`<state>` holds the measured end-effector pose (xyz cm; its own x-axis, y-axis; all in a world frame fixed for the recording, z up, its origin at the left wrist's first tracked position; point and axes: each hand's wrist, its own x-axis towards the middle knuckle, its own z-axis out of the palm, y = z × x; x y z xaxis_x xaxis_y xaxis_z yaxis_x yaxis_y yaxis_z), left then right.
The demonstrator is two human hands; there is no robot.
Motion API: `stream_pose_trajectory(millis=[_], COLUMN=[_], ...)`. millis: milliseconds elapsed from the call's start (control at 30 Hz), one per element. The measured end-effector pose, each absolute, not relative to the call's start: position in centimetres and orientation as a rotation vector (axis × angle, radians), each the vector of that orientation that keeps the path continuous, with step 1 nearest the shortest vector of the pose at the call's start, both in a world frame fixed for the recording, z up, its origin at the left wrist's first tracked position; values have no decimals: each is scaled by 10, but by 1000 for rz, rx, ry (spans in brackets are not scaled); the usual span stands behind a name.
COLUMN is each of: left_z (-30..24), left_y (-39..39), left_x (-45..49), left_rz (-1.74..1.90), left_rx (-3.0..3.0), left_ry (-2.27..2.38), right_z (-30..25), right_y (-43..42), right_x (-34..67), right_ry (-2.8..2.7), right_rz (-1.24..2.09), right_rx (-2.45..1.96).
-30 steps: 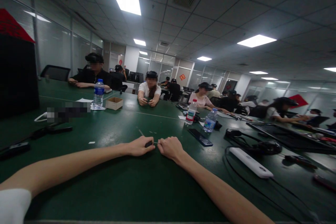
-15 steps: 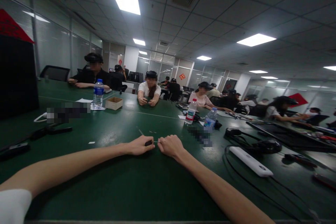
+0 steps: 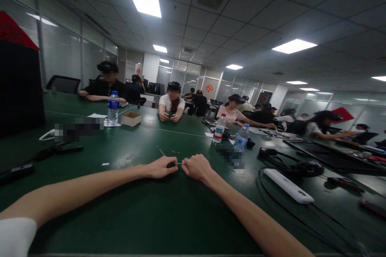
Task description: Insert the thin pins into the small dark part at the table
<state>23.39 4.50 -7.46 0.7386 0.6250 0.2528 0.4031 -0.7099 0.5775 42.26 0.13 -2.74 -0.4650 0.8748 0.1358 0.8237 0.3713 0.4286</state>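
Observation:
My left hand (image 3: 161, 168) is closed around a small dark object (image 3: 171, 164), whose kind I cannot make out. Just to its right, my right hand (image 3: 197, 166) is curled with its fingertips pressed together. A thin pale strand (image 3: 180, 163) spans the narrow gap between the two hands, and its ends are hidden in the fingers. Behind my left hand a slim light strip (image 3: 162, 151) shows; whether it is held or lies on the table cannot be told. Both hands rest on or just above the green table (image 3: 141, 217).
Bottles stand ahead: a blue-labelled one (image 3: 113, 108) beside an open box (image 3: 130, 119), a red-capped one (image 3: 219, 128) and a blue-capped one (image 3: 241, 136). A white power bank (image 3: 288, 185) with cables and a black headset (image 3: 307, 168) lie right. Several people sit beyond.
My right hand has shifted very slightly to the right, and the gap with the pale strand looks a little wider. My left hand stays nearly in place.

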Motion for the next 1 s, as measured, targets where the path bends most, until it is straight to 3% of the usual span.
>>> stream_pose_trajectory(millis=[1000], left_z=[-78], left_y=[46], left_x=[232], left_rz=[518], left_rx=[2586], left_ry=[653], right_z=[-49], right_y=[4], right_x=[428], right_ry=[2707], right_rz=[660], right_rx=[1385])
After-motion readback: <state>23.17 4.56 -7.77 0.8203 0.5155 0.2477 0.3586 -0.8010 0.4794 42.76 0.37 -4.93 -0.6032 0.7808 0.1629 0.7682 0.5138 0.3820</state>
